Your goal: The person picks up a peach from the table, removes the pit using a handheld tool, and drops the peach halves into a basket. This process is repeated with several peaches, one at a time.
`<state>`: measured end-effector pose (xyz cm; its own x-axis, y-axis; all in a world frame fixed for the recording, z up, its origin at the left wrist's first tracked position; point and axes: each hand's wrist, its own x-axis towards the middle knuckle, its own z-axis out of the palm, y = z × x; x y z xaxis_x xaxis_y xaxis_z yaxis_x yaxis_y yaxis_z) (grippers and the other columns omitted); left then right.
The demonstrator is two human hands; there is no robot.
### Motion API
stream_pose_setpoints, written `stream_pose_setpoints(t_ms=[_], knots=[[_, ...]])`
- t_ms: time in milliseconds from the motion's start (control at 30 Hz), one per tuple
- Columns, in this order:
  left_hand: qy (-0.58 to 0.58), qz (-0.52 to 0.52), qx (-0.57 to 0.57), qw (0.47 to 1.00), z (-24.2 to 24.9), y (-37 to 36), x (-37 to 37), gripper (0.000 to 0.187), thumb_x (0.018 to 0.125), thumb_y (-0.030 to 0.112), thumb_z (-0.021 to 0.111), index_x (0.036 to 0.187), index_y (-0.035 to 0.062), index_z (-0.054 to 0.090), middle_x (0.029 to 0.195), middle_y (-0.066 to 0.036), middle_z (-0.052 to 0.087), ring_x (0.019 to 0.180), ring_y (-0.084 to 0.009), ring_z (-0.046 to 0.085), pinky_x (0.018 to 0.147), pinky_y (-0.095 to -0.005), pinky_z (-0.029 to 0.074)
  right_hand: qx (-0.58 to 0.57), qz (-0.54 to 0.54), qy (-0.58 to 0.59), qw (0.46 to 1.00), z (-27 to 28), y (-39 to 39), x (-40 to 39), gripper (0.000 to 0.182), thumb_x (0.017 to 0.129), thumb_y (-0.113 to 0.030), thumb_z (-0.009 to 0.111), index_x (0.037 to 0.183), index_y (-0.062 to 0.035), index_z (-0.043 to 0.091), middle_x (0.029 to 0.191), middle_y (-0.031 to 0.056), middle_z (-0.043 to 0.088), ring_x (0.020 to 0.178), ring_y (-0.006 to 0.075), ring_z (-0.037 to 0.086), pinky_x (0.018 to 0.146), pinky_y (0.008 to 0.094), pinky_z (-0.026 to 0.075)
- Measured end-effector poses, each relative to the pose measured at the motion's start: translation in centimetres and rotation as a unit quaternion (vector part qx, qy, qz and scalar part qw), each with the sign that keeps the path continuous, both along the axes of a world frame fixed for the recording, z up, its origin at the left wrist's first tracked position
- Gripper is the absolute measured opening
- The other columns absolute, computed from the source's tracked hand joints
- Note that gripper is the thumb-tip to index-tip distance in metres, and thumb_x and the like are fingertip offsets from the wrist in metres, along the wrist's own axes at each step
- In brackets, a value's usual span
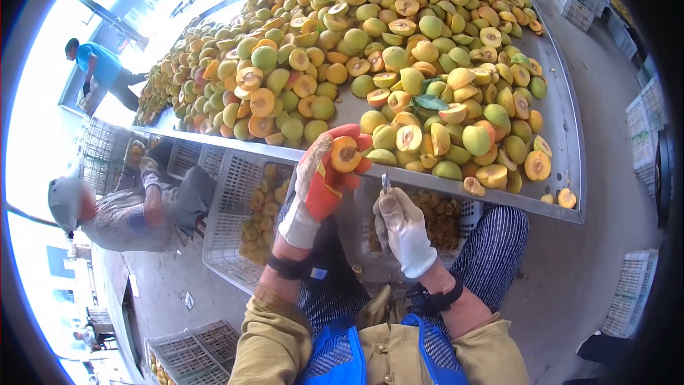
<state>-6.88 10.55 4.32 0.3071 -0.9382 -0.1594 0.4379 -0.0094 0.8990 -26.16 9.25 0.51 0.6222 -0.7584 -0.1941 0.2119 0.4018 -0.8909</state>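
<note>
My left hand (322,178), in an orange-and-white glove, is closed around a peach half (346,154), its cut face with the brown pit turned toward me. My right hand (403,222), in a white glove, grips a small metal tool (385,182) whose shiny tip points up past the thumb; its handle is mostly hidden by the fingers. The tool and the peach half are apart. Just beyond both hands, a heap of yellow-green peaches (410,140), many halved with pits showing, covers much of a metal table (571,128).
Below the table edge stand a white crate (221,232) of peach pieces and another crate (470,219) of small brownish pieces. A seated person (135,214) works at left; a standing person (103,64) is farther back. Stacked crates (645,125) line the right side.
</note>
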Motion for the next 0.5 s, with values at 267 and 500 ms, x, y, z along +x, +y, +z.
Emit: stream_pose_setpoints(t_ms=[267, 500], knots=[[-0.052, 0.067, -0.077, 0.993, -1.4, 2.1, -6.2, 0.051, 0.107, 0.043, 0.049, 0.133, 0.0008, 0.058, 0.121, -0.019, 0.069, 0.103, -0.0261, 0.068, 0.092, -0.0382, 0.056, -0.208, -0.058, 0.075, 0.974, -0.5, 0.6, 0.8, 0.029, 0.107, -0.029, 0.058, 0.107, 0.0, 0.06, 0.078, 0.0216, 0.064, 0.07, 0.0345, 0.066, 0.064, 0.0401, 0.051], [-0.076, 0.073, -0.097, 0.99, -2.4, 2.1, -7.4, 0.052, 0.108, 0.044, 0.045, 0.133, 0.0012, 0.058, 0.119, -0.018, 0.069, 0.107, -0.0237, 0.067, 0.095, -0.0376, 0.054, -0.215, -0.067, 0.114, 0.968, 0.4, 0.7, 0.6, 0.029, 0.106, -0.029, 0.058, 0.114, -0.0013, 0.058, 0.085, 0.0274, 0.067, 0.087, 0.0493, 0.067, 0.065, 0.0488, 0.053]])
